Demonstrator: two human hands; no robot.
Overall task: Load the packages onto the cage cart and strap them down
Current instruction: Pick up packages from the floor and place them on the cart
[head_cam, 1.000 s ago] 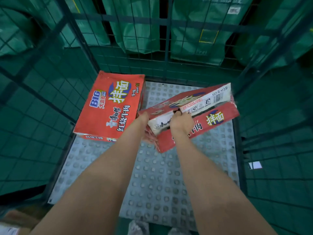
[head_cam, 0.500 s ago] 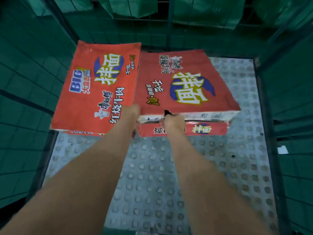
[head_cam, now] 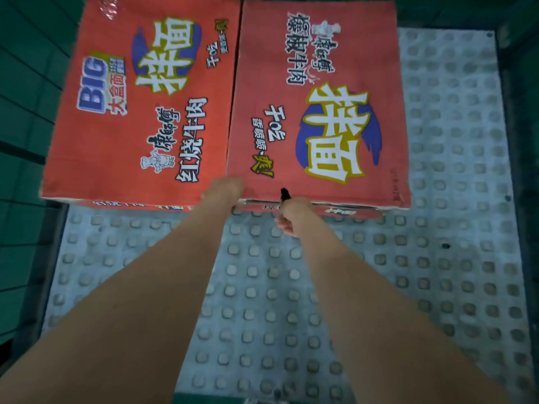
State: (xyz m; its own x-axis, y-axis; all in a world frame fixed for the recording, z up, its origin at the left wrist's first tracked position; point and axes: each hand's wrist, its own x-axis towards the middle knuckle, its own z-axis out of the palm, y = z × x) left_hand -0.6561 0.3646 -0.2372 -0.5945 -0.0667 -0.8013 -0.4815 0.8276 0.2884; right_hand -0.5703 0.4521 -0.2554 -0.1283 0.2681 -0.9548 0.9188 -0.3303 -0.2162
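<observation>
One head-worn view is provided, aimed steeply down and forward; the studded cart floor (head_cam: 437, 258) is seen from close above.

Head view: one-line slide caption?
Left hand and right hand hold the right carton, set beside the left carton on the cart floor.

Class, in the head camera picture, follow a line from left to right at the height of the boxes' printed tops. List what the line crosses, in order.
In order: left cage wall → red box marked BIG → second red box right beside it → bare studded cart floor → right cage wall.
</observation>
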